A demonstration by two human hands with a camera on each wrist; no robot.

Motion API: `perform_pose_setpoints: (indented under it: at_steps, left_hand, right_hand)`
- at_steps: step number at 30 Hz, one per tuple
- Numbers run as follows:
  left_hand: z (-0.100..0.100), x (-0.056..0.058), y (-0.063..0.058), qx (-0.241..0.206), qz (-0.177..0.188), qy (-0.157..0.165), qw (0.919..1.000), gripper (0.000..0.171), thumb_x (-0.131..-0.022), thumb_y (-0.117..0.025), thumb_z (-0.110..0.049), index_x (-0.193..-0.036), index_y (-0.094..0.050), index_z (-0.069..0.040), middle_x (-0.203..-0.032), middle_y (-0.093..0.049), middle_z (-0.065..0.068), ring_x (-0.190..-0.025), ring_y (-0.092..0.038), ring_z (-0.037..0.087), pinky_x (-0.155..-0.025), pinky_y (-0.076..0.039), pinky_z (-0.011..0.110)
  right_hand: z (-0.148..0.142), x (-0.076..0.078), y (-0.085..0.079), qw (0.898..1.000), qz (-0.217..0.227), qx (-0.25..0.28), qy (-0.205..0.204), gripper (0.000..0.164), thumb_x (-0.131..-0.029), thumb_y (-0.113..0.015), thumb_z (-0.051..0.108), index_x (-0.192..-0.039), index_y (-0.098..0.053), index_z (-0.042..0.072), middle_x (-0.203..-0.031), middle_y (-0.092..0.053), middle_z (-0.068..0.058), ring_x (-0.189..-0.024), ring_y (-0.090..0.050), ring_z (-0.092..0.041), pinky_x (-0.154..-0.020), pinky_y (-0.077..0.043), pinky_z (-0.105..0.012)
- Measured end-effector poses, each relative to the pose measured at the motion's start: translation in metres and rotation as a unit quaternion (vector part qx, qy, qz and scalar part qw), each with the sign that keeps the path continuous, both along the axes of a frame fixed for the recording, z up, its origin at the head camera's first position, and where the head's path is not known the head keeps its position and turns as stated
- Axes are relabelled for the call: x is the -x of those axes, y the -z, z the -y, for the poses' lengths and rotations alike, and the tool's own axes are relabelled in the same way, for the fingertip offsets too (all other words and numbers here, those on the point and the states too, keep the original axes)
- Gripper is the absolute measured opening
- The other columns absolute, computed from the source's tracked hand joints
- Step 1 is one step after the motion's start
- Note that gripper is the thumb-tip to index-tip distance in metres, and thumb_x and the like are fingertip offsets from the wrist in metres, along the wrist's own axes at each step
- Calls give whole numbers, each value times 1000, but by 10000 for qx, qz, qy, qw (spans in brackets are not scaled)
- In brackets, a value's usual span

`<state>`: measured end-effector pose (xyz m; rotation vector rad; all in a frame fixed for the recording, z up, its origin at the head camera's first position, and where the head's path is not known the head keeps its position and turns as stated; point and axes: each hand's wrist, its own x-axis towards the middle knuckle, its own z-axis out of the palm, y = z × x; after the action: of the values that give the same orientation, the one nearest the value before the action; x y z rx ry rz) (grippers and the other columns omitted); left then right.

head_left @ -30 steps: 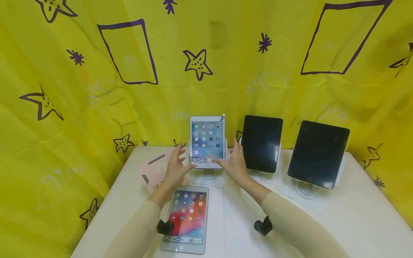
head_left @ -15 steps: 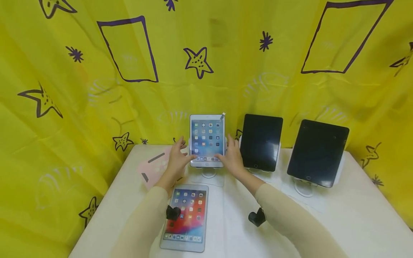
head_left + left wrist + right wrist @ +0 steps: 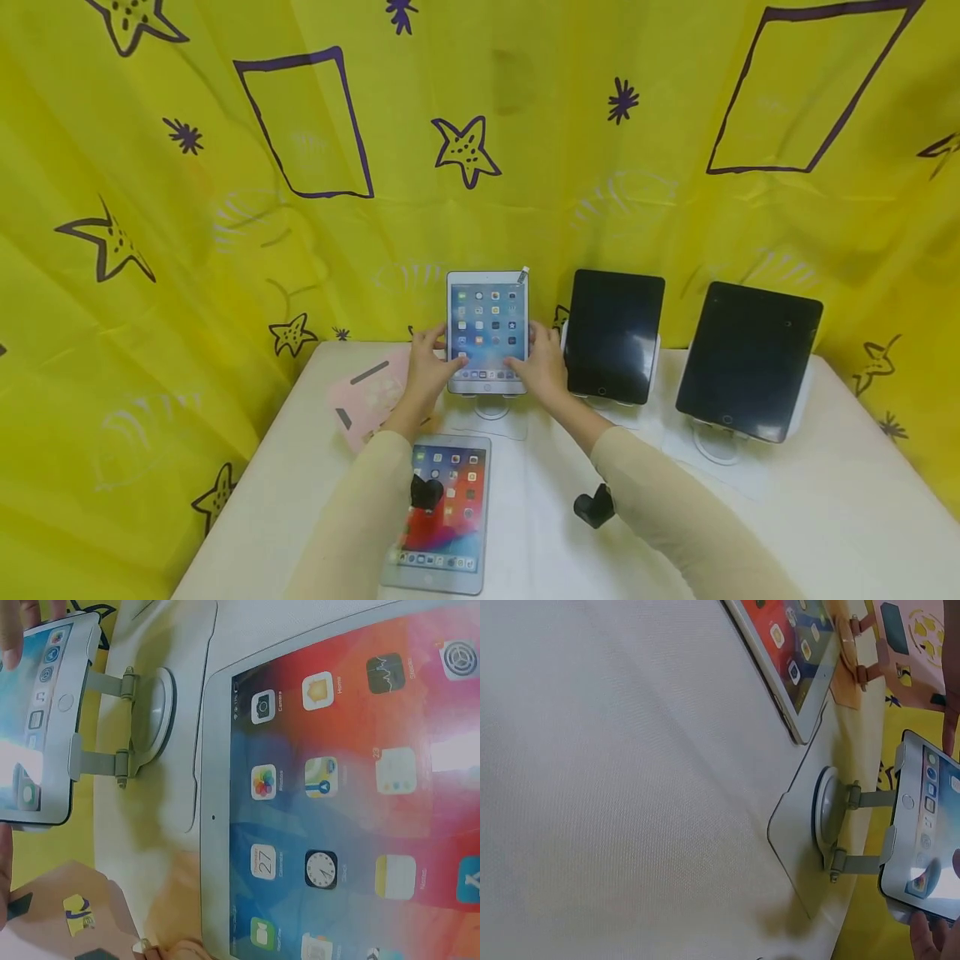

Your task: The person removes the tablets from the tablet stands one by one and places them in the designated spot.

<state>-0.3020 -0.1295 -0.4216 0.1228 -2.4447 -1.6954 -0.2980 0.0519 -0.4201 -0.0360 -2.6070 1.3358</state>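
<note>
A white tablet (image 3: 487,325) with a lit blue home screen leans on a pale folding stand (image 3: 491,408). My left hand (image 3: 427,377) grips its left edge, the thumb over the screen's lower corner and the fingers at the side, partly hidden behind. On the opposite edge my right hand (image 3: 546,367) holds it the same way, thumb on the front. A small tag hangs at the tablet's top right corner. In the left wrist view two clips of the stand catch the tablet's (image 3: 66,705) lower edge.
A second lit tablet (image 3: 450,517) lies flat nearer me, partly under my left sleeve. To the left stands a pink stand (image 3: 367,392). Two dark-screened tablets, one mid-right (image 3: 615,337) and one far right (image 3: 750,362), lean on stands. A yellow curtain (image 3: 465,225) hangs behind.
Both hands have closed in from beside the tablet onto its side edges, the thumbs now over its front. The tablets have stayed in place; the view shifts slightly.
</note>
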Motion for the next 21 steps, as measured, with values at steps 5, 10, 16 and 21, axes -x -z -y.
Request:
perform_pose_setpoints:
  at_steps: [5, 10, 16, 21]
  left_hand:
    - [-3, -1, 0, 416, -111, -96, 9990, 70, -77, -75, -4, -139, -44, -11, -129, -42, 12, -115, -48, 27, -94, -47, 39]
    - [-5, 0, 2, 633, -124, -96, 9979, 73, -77, -75, -5, -140, -40, -10, -131, -43, 11, -118, -46, 27, -98, -41, 42]
    - [-2, -1, -3, 5, 263, 207, 9994, 78, -77, -71, 4, -143, -33, -17, -132, -39, 9, -119, -41, 25, -102, -40, 41]
    - [1, -1, -4, -553, 333, 309, 9974, 75, -80, -63, 13, -142, -34, -19, -125, -42, 8, -112, -41, 23, -95, -45, 38]
  right_hand:
    - [2, 1, -1, 9997, 143, 168, 128, 74, -77, -78, 17, -140, -39, 11, -122, -45, -15, -106, -52, -29, -84, -48, -44]
    - [5, 0, -3, 9988, 231, 375, 237, 72, -78, -78, 18, -138, -39, 11, -115, -47, -15, -101, -50, -29, -79, -48, -42]
    - [4, 0, -5, 9976, 286, 547, 300, 70, -79, -77, 20, -137, -40, 12, -113, -47, -14, -100, -49, -28, -77, -47, -41]
    - [2, 2, 0, 9941, 218, 1062, 53, 64, -82, -74, 15, -135, -40, 9, -111, -45, -15, -97, -47, -28, -80, -46, -36]
